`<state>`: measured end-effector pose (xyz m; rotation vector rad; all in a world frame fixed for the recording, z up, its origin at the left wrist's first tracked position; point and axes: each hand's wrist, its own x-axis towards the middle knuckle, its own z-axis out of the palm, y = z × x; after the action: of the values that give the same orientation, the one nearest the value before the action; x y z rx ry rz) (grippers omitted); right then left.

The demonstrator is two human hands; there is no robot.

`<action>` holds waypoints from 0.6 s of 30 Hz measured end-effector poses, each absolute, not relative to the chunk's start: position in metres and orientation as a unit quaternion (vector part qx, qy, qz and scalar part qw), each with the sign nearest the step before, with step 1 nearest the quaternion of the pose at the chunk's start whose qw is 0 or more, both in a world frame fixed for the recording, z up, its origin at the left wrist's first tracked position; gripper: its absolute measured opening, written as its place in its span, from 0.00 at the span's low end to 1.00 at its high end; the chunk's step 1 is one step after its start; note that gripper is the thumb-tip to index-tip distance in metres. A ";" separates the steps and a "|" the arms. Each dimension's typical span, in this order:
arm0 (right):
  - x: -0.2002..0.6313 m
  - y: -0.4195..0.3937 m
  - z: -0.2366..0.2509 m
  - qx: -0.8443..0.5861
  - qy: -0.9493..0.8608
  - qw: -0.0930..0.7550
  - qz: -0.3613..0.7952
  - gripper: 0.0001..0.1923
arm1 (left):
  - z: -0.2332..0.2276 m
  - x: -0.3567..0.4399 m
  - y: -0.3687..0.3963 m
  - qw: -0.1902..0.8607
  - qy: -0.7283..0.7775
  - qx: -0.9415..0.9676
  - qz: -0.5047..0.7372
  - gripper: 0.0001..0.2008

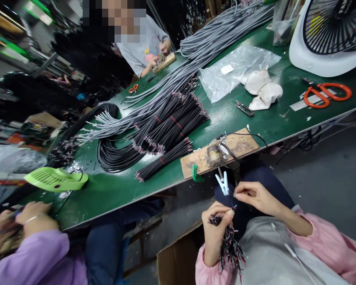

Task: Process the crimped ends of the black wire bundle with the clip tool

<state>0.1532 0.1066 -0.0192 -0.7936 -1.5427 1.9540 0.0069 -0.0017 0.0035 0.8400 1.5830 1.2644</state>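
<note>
My left hand (216,229) is closed around a bundle of short black wires (230,247) with red and white stripped ends, held upright over my lap. My right hand (253,196) hovers just right of the bundle's top end, fingertips pinched on one thin wire end. A light blue clothespin (223,183) hangs just above my hands from the table edge. On the table in front of me, a wooden board (240,144) carries a small metal fixture (215,154) and is held down by a green clamp (196,174).
The green table (112,190) holds black wire bundles (166,134), long grey cables (195,51), a plastic bag (234,67), white gloves (262,91), snips (243,108), orange scissors (326,94), a white fan (329,35) and a green scoop (56,179). A co-worker's hands (23,221) work at left; another person (142,43) sits opposite. A cardboard box (178,261) stands below.
</note>
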 end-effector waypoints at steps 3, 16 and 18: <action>0.153 0.105 -0.012 -0.225 -0.599 0.252 0.726 0.12 | 0.002 0.010 -0.005 0.479 0.634 0.332 0.508 0.10; 0.154 0.095 -0.001 -0.215 -0.666 0.255 0.668 0.10 | -0.011 0.020 -0.010 0.593 0.510 0.209 0.587 0.13; 0.153 0.093 -0.002 -0.212 -0.661 0.257 0.672 0.10 | -0.010 0.022 -0.009 0.604 0.496 0.184 0.596 0.14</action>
<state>0.1533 0.0930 -0.0016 -0.5753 -1.7943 1.8235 0.0224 -0.0092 -0.0104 0.4269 1.1480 1.3797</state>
